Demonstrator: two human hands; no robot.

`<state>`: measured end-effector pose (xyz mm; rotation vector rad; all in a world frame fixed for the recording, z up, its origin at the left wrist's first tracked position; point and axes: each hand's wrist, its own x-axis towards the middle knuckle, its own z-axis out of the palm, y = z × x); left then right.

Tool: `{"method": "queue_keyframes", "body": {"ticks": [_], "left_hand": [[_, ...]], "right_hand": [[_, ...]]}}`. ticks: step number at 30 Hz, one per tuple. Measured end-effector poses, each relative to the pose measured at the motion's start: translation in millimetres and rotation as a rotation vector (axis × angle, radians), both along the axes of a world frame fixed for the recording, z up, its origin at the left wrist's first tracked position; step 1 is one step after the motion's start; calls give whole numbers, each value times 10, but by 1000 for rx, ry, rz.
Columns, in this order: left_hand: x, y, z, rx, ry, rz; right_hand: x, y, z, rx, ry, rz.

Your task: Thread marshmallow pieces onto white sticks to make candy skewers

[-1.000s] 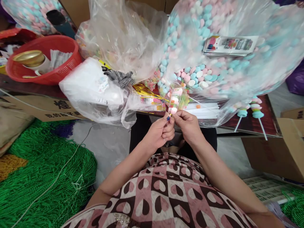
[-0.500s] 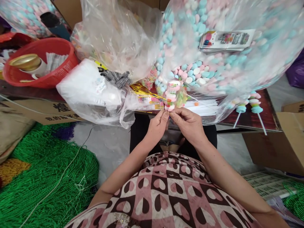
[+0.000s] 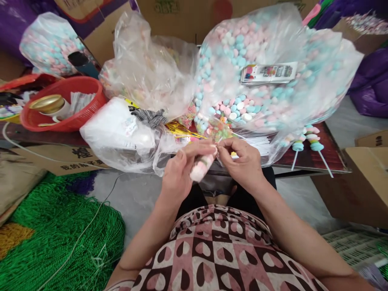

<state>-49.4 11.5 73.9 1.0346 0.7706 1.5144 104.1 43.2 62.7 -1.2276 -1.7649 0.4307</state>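
Note:
A wrapped marshmallow skewer (image 3: pixel 202 166), pink and white in a clear printed sleeve, lies tilted against the palm side of my left hand (image 3: pixel 179 171), whose fingers close around it. At the skewer's upper right end, my right hand (image 3: pixel 241 159) pinches with thumb and forefinger; the bit between those fingertips is too small to make out. Just beyond the hands lie gummy candies (image 3: pixel 222 132), gold twist ties (image 3: pixel 182 130) and white sticks (image 3: pixel 257 144). Two unwrapped marshmallow skewers (image 3: pixel 298 146) rest at the table's right edge.
Behind stands a big clear bag of pastel marshmallows (image 3: pixel 242 44) with a stack of printed sleeves (image 3: pixel 269 73) on it. To the left are a white plastic bag (image 3: pixel 118 129), a bag of gummies (image 3: pixel 145 68) and a red basket (image 3: pixel 87 109). Green cord (image 3: pixel 75 234) heaps on the floor.
The wrapped skewer has swung from upright beyond my fingertips to tilted down toward me, into my left hand. My right hand still pinches near its end. The camera view has shifted.

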Motion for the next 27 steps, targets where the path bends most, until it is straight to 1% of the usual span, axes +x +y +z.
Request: {"method": "queue_keyframes", "body": {"ticks": [2,3,4,5,7,9,11,12,14,16,19,20,22,24,25,27], "left_hand": [[-18,-85,-10,16,147,89],[-14,-112,-36,-10,218,96],[-3,-124,-70,-61,271,69],[13,-118,-105,-127,295,12],[42,-55,-155,-271,226,-135],[36,50,-152,-369,39,-210],[-16,146,-101,-421,-122,-187],[-51,176,-71,-434,-161,-159],[-108,190,-32,-460,-145,-116],[-120,153,-48,-484,-69,-110],[-57,63,-162,-458,-13,-109],[-29,37,-206,-450,-11,-122],[11,5,-278,-469,-6,-195],[21,-2,-314,-480,-7,-251],[16,3,-320,-457,-4,-250],[-2,20,-311,-348,38,-193]], "right_hand": [[10,53,102,123,-56,-65],[11,63,154,166,-69,-88],[10,59,201,197,-70,-99],[4,40,239,217,-64,-97],[-16,-29,275,221,-48,-45],[-34,-110,255,177,-32,51],[-37,-163,199,98,-13,132],[-33,-171,169,65,-4,151],[-15,-154,122,38,-1,143],[5,-114,101,85,-23,114],[13,-77,92,188,-77,90],[9,-80,86,213,-91,94],[-5,-105,62,242,-94,124],[-16,-142,33,236,-55,158],[-17,-161,20,216,-17,165],[-14,-196,4,128,92,148]]}}
